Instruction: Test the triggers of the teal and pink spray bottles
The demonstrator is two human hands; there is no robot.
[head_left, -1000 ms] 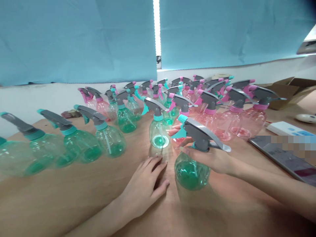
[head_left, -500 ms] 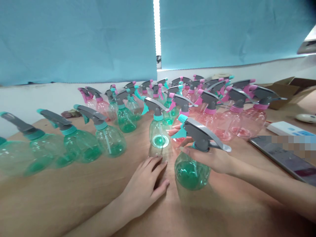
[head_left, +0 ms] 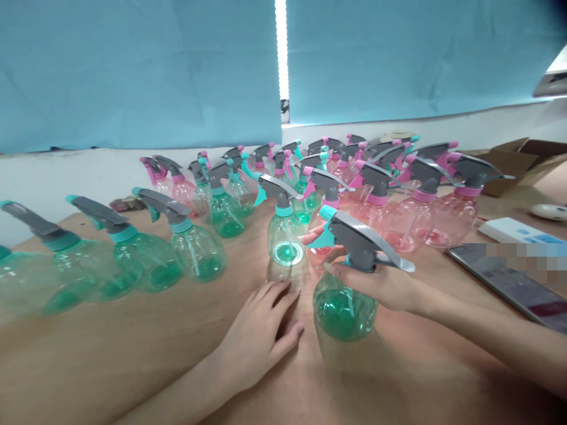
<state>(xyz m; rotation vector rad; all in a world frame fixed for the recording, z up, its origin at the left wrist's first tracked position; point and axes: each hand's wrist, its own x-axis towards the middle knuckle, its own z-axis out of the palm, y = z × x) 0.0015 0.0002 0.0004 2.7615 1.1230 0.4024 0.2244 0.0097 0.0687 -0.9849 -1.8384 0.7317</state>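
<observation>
A green spray bottle (head_left: 344, 307) with a grey and turquoise trigger head stands upright close to me. My right hand (head_left: 361, 277) is wrapped around its neck from behind, just under the head; some fingers are hidden behind the bottle. Flat on the wooden table (head_left: 177, 366) lies my left hand (head_left: 261, 324), fingers stretched and a little apart, holding nothing. Just beyond its fingertips is another green spray bottle (head_left: 286, 236). A pink spray bottle (head_left: 321, 221) stands behind the fingers of my right hand.
Several green spray bottles (head_left: 197, 251) line the left side. Pink spray bottles (head_left: 411, 218) crowd the back right. At right lie a phone (head_left: 500, 283), a white power strip (head_left: 518, 230) and a white mouse (head_left: 549, 211). A cardboard box (head_left: 509, 162) sits behind them.
</observation>
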